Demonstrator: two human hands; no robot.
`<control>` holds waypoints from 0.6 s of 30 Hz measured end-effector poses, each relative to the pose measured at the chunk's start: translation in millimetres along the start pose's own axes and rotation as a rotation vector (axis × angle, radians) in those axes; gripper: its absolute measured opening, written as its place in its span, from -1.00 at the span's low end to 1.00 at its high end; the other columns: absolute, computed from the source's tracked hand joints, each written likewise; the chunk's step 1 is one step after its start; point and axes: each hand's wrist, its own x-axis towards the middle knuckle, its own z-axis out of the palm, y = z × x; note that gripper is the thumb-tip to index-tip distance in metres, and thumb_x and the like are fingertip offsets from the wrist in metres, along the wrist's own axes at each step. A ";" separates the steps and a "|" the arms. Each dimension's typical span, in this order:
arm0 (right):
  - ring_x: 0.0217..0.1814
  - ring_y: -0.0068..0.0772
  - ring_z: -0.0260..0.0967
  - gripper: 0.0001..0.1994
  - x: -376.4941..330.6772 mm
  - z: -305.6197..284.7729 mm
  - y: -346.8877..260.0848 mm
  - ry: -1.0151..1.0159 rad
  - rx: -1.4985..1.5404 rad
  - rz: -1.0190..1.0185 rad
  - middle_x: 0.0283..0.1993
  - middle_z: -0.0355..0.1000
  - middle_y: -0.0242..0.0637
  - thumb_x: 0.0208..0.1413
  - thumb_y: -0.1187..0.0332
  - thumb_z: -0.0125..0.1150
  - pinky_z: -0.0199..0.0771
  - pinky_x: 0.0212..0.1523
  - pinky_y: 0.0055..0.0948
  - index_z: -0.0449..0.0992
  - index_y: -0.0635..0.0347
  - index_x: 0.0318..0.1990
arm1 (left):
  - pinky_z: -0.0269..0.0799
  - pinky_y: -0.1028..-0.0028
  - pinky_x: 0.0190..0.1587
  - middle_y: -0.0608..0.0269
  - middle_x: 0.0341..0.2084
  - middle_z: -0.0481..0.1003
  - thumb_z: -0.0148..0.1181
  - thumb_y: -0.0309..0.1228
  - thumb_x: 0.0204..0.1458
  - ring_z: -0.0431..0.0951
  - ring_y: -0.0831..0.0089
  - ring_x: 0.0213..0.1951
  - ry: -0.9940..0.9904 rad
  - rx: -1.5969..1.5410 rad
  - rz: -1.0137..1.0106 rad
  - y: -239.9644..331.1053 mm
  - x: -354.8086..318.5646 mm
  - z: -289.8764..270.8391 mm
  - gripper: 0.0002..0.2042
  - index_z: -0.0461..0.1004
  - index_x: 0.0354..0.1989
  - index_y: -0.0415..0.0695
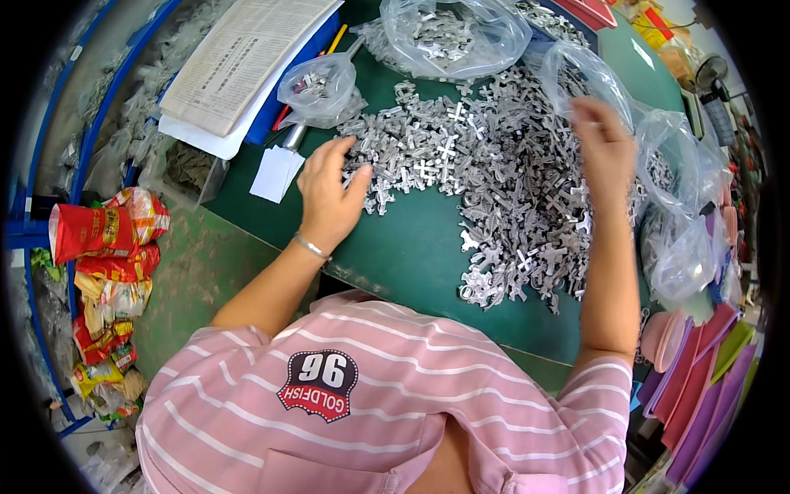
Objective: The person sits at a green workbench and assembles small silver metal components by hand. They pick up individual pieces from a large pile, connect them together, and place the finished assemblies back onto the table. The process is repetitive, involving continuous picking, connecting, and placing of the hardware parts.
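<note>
A wide heap of small silver-grey metal charms [527, 173], some cross-shaped, covers much of the green tabletop. At the heap's left edge is my left hand [331, 191], its thumb apart from its fingers and nothing seen in it; the fingertips are beside the nearest charms. Over the heap's right side hangs my right hand [605, 148], close to a clear plastic bag [586, 70]. Motion smears its fingers, so I cannot make out whether they hold anything. Lighter charms [411, 156] lie on the left part, and darker ones are piled on the right.
Clear bags of metal pieces [448, 37] stand at the back, with a smaller bag [319, 86] to their left. Printed papers [247, 62], white cards [276, 173] and a clear bin [189, 169] are at the left. Coloured trays [699, 379] stack at the lower right.
</note>
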 end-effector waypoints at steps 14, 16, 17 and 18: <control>-0.39 -0.12 0.34 -0.92 -62.8 110.7 -24.2 -0.305 -0.470 -0.339 -0.45 0.33 -0.19 -0.26 0.58 0.10 0.39 -0.39 -0.26 0.40 0.28 -0.51 | 0.17 0.29 0.01 -0.02 -0.10 0.17 0.21 -0.59 -0.32 0.24 0.10 -0.08 -0.131 -0.171 0.054 34.9 -21.3 14.8 -0.68 0.39 -0.28 -0.19; -0.44 -0.09 0.35 -0.92 -63.7 104.8 -30.1 -0.248 -0.254 -0.224 -0.48 0.36 -0.16 -0.20 0.57 0.12 0.40 -0.41 -0.31 0.43 0.29 -0.46 | 0.18 0.31 -0.01 -0.03 -0.13 0.19 0.19 -0.60 -0.29 0.27 0.10 -0.10 -0.185 -0.214 0.115 40.2 -25.9 15.3 -0.71 0.40 -0.29 -0.19; -0.46 -0.08 0.35 -0.92 -65.4 102.0 -31.2 -0.219 -0.147 -0.166 -0.49 0.37 -0.15 -0.18 0.57 0.13 0.40 -0.42 -0.33 0.44 0.30 -0.44 | 0.19 0.32 -0.02 -0.04 -0.14 0.20 0.18 -0.60 -0.27 0.28 0.10 -0.10 -0.221 -0.245 0.159 42.3 -27.9 16.1 -0.73 0.40 -0.30 -0.19; -0.52 -0.28 0.39 -0.91 -68.8 98.6 -29.7 -0.273 -0.071 0.046 -0.52 0.42 -0.21 -0.07 0.51 0.16 0.39 -0.48 -0.48 0.47 0.31 -0.37 | 0.20 0.34 -0.04 0.00 -0.16 0.25 0.18 -0.60 -0.25 0.30 0.13 -0.10 -0.250 -0.272 0.170 44.8 -31.4 18.6 -0.75 0.40 -0.31 -0.18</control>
